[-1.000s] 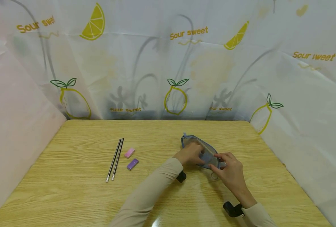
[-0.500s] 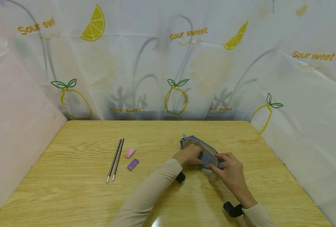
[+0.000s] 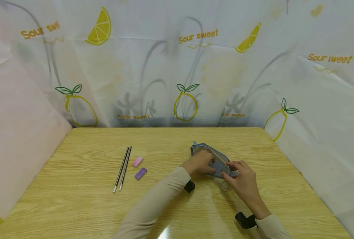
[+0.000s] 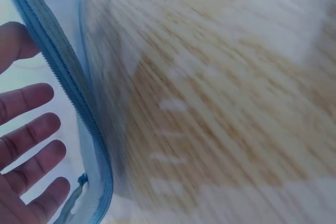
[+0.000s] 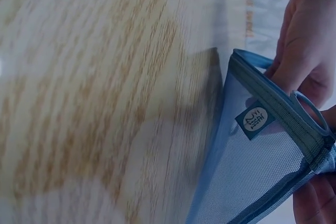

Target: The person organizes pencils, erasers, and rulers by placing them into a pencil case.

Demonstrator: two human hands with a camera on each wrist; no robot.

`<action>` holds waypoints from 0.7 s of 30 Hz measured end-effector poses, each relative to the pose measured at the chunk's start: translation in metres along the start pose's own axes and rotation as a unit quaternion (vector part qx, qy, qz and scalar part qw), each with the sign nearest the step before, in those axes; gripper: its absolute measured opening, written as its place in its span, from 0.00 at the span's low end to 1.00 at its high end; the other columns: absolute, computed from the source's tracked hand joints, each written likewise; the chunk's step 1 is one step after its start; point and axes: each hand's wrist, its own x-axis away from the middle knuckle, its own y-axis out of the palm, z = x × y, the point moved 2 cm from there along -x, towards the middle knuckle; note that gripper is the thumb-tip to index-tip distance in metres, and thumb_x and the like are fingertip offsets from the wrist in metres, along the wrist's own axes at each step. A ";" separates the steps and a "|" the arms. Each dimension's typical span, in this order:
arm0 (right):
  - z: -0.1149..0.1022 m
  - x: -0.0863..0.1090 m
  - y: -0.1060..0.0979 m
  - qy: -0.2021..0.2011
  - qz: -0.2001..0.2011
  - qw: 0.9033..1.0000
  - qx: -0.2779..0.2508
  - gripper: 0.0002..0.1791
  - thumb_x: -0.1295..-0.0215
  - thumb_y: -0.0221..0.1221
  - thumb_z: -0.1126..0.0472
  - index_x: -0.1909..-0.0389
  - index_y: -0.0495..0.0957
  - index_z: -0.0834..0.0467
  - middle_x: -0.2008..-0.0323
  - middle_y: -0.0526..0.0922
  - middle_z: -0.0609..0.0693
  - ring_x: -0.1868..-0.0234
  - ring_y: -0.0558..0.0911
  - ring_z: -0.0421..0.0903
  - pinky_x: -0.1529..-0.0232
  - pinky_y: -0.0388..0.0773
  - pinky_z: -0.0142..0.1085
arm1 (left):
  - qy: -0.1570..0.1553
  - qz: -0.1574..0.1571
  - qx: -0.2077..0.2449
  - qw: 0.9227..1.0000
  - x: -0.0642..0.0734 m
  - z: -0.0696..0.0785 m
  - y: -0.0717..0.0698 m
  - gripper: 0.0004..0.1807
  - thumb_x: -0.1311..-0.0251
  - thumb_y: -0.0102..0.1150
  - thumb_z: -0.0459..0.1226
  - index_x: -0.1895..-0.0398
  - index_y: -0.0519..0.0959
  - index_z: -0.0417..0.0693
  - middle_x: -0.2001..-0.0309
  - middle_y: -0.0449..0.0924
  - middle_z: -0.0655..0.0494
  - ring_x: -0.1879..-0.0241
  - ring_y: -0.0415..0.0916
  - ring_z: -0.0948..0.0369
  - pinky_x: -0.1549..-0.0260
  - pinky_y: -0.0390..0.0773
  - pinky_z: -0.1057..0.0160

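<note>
A blue mesh zip pouch point(image 3: 221, 166) stands on the table right of centre, its zipped mouth apart. My left hand point(image 3: 200, 162) reaches into the mouth; in the left wrist view its fingers point(image 4: 32, 148) are spread and loosely extended beside the zipper point(image 4: 65, 72), with nothing seen between them. At the pouch's near right end my right hand point(image 3: 244, 179) pinches the edge between thumb and fingers. A small ring point(image 3: 225, 185) hangs by that end. The right wrist view shows the pouch's label point(image 5: 255, 119) and mesh side; the pouch's inside is mostly hidden.
Two dark striped pencils point(image 3: 122, 170) lie side by side on the wooden table point(image 3: 75, 179), left of the pouch. Beside them are a pink point(image 3: 137, 161) and a purple block point(image 3: 140, 173), like erasers. A lemon-print cloth point(image 3: 153, 76) rises behind the table.
The hands and pouch stay almost in place, with only slight shifts of the left hand in the mouth. The head view tilts slightly.
</note>
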 end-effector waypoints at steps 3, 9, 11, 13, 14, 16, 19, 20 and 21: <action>0.000 -0.001 0.000 -0.002 0.003 1.000 0.001 0.20 0.62 0.76 0.73 0.63 0.83 0.65 0.64 0.79 0.56 0.68 0.82 0.49 0.78 0.79 0.32 | 0.005 0.001 -0.007 1.000 0.000 0.001 -0.002 0.17 0.39 0.64 0.47 0.53 0.83 0.48 0.55 0.80 0.56 0.58 0.77 0.62 0.61 0.75 0.68; 0.000 -0.001 0.000 -0.006 0.007 1.000 0.004 0.20 0.62 0.77 0.73 0.63 0.83 0.66 0.65 0.79 0.56 0.69 0.82 0.49 0.78 0.79 0.33 | 0.010 0.006 -0.015 1.000 0.003 0.003 -0.006 0.15 0.38 0.62 0.46 0.53 0.83 0.49 0.55 0.80 0.56 0.58 0.76 0.61 0.63 0.75 0.68; 0.000 -0.001 0.000 -0.005 0.006 1.000 0.004 0.20 0.62 0.77 0.72 0.63 0.83 0.66 0.65 0.79 0.56 0.69 0.82 0.49 0.78 0.79 0.33 | 0.016 0.010 -0.022 1.000 0.005 0.003 -0.007 0.14 0.37 0.61 0.47 0.54 0.83 0.50 0.56 0.79 0.56 0.59 0.76 0.62 0.64 0.75 0.68; 0.000 -0.001 0.000 -0.002 0.005 1.000 0.005 0.20 0.62 0.77 0.72 0.63 0.83 0.66 0.65 0.79 0.56 0.69 0.82 0.49 0.78 0.79 0.33 | 0.022 0.013 -0.030 0.999 0.006 0.004 -0.008 0.14 0.36 0.60 0.47 0.55 0.83 0.51 0.57 0.78 0.57 0.59 0.75 0.62 0.64 0.74 0.68; 0.000 -0.001 0.000 0.000 0.004 1.000 0.004 0.20 0.62 0.77 0.72 0.63 0.83 0.66 0.65 0.79 0.56 0.69 0.82 0.49 0.79 0.79 0.33 | 0.024 0.014 -0.036 0.999 0.007 0.005 -0.009 0.14 0.36 0.60 0.47 0.55 0.82 0.51 0.57 0.78 0.57 0.59 0.74 0.62 0.64 0.74 0.67; -0.001 -0.001 0.000 0.002 0.003 1.000 0.004 0.20 0.62 0.77 0.72 0.63 0.83 0.66 0.65 0.79 0.56 0.69 0.82 0.49 0.79 0.79 0.33 | 0.030 0.016 -0.047 0.998 0.008 0.006 -0.010 0.14 0.36 0.59 0.48 0.55 0.82 0.52 0.57 0.77 0.57 0.59 0.74 0.62 0.65 0.74 0.67; -0.002 -0.001 0.000 0.002 0.003 1.000 0.004 0.20 0.62 0.77 0.72 0.63 0.83 0.67 0.65 0.79 0.56 0.69 0.82 0.49 0.79 0.79 0.33 | 0.034 0.019 -0.064 0.997 0.010 0.008 -0.013 0.14 0.36 0.59 0.49 0.54 0.81 0.53 0.57 0.76 0.58 0.58 0.73 0.62 0.67 0.73 0.67; -0.002 -0.001 0.000 0.003 0.003 1.000 0.004 0.20 0.62 0.77 0.72 0.63 0.83 0.67 0.65 0.79 0.56 0.69 0.82 0.50 0.79 0.79 0.33 | 0.035 0.020 -0.071 0.997 0.011 0.008 -0.013 0.14 0.36 0.59 0.50 0.53 0.80 0.53 0.57 0.76 0.59 0.58 0.73 0.62 0.67 0.74 0.67; -0.002 -0.001 0.000 0.002 0.003 1.000 0.004 0.20 0.62 0.77 0.72 0.63 0.83 0.67 0.65 0.79 0.57 0.69 0.82 0.50 0.79 0.79 0.33 | 0.035 0.022 -0.076 0.996 0.012 0.009 -0.014 0.14 0.36 0.59 0.50 0.53 0.80 0.54 0.57 0.77 0.59 0.58 0.73 0.62 0.67 0.74 0.67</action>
